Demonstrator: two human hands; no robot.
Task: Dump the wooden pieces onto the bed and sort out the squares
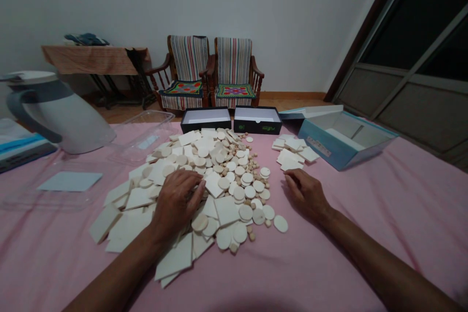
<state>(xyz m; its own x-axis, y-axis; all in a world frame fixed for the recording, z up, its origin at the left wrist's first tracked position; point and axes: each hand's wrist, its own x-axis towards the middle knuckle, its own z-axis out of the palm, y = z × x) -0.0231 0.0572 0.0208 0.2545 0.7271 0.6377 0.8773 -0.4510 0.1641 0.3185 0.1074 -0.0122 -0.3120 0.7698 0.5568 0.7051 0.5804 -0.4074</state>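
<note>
A pink cloth (365, 234) fills the lower frame, with a plain wall (292, 14) above and two chairs (186, 66) at upper centre. The pile (215, 183) of pale pieces spreads over the middle, its long axis slanting from lower left up to centre. The open blue box (320, 144) sits right of centre, the jug (69, 117) at upper left. Two clear trays (161, 113) lie left of the pile, two black boxes (258, 127) just above it.

The left hand (179, 195) rests on the pile, palm down, fingers side by side and bent, thumb apart at the right. The right hand (305, 192) lies on the cloth, fingers curled in, the small heap (292, 150) of squares just above its fingertips. The left is nearer the pile, the right nearer the heap, and a strip of cloth parts the right hand from the pile's edge. Squares (226, 210) crowd the pile's left; discs (281, 224) and tiny blocks (234, 248) its right.

The left hand hides what is beneath it, so I cannot tell if it pinches anything, nor whether the right fingertips hold a piece or touch the heap. Both forearms are cut off below. The tray edges blur into the cloth.
</note>
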